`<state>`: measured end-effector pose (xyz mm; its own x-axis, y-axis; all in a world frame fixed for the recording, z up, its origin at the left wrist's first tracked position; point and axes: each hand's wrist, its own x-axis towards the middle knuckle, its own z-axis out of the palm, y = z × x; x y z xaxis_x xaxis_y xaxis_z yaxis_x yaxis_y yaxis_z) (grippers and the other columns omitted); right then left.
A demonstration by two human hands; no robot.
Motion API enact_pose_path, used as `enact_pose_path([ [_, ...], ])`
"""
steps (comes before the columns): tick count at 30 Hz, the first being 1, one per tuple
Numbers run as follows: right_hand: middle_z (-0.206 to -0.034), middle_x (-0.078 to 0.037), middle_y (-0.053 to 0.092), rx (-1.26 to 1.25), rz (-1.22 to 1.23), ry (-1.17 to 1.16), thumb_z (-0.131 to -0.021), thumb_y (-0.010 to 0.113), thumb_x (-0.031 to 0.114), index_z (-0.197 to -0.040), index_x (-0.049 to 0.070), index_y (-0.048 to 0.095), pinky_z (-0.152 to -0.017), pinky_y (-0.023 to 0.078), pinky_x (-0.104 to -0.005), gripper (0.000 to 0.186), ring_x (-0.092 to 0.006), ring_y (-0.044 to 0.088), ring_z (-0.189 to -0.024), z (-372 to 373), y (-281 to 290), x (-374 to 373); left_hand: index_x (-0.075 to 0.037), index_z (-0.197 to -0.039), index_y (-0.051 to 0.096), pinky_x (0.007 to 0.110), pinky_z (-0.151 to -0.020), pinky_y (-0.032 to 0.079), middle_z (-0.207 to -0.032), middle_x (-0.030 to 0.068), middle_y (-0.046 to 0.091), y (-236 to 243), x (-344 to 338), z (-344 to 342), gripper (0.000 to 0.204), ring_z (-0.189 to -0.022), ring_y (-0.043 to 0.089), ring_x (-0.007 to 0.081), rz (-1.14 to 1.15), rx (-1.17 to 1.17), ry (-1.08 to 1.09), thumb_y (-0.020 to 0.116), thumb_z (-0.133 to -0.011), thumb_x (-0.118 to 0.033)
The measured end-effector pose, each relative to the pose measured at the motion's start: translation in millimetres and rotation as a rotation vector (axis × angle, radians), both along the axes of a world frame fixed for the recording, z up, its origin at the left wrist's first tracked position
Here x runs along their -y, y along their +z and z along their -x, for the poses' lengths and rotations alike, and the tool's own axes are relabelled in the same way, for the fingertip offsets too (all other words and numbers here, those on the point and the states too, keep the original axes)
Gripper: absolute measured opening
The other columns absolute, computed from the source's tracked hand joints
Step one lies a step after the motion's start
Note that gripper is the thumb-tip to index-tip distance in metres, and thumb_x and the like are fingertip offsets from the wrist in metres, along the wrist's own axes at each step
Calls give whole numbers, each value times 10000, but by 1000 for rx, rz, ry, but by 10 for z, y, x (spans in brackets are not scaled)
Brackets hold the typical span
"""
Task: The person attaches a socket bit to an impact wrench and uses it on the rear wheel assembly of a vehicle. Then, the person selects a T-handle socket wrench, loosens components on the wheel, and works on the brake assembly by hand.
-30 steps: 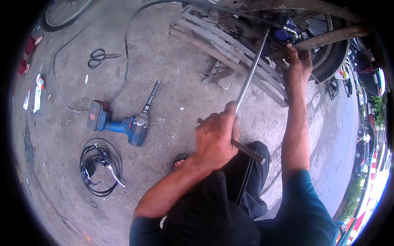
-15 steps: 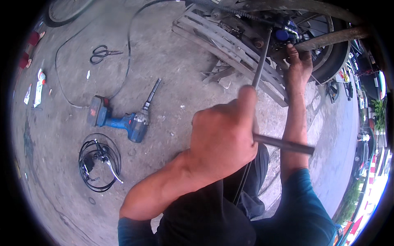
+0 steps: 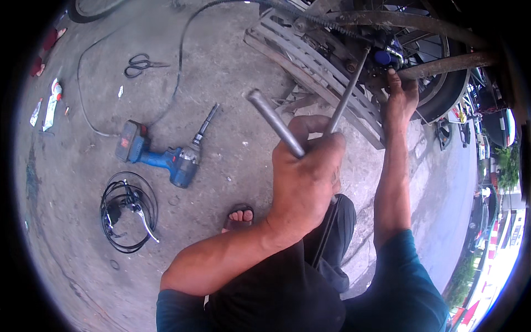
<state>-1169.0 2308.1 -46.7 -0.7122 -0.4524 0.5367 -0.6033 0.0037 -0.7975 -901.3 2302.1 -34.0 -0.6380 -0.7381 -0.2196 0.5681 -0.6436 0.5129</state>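
My left hand is closed around the head of a T-handle wrench. Its bare crossbar sticks out to the upper left, and the long shaft slants away to the upper right. The shaft's tip meets dark, greasy parts beside a wheel. Just right of that tip sits a blue rounded part with a silver fitting. My right hand reaches in below it, thumb up against the dark metal. The other fingers are hidden, so what they grip is unclear.
A slatted metal frame lies under the wheel parts. On the concrete to the left are a blue cordless impact wrench, black-handled scissors, a coiled black cable with a silver lever and a white tube. A rusty bar crosses the wheel.
The T-handle wrench has turned: its crossbar pointed to the lower right and now points to the upper left. My left hand has twisted with it. My right hand stays at the wheel parts.
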Motion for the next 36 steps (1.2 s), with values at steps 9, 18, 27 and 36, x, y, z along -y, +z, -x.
enact_pose_path([
  [9,-898,-81,601,-21,20,-13,-794,695,157,-985,-35,540,-698,455,-242,311,-130,565,-794,-24,8,35,-89,-915,505,252,-435,347,-561,-13,404,-108,54,-26,70,-453,400,86,-410,-311,-156,501,-865,-137],
  [18,-1082,-162,548,-58,84,-144,-849,616,289,-1216,-79,389,-914,404,-328,568,-224,530,-1013,-979,50,-201,-27,-963,505,300,-482,429,-599,79,516,-241,-10,2,128,-475,477,147,-114,-103,-91,501,-887,-131],
  [27,-611,-63,548,1194,193,666,-936,439,295,-855,26,557,-673,524,-400,305,-267,600,-611,-1492,35,-26,-32,-1014,537,359,-708,435,-810,68,551,-136,30,-266,210,-701,539,206,513,458,-91,496,-880,-188],
  [36,-671,-70,563,1182,104,549,-934,448,285,-869,23,545,-715,492,-394,287,-239,598,-654,-1574,76,36,-29,-1159,511,363,-797,407,-917,135,571,-112,161,-282,410,-880,564,263,1853,1181,181,589,-765,-111],
])
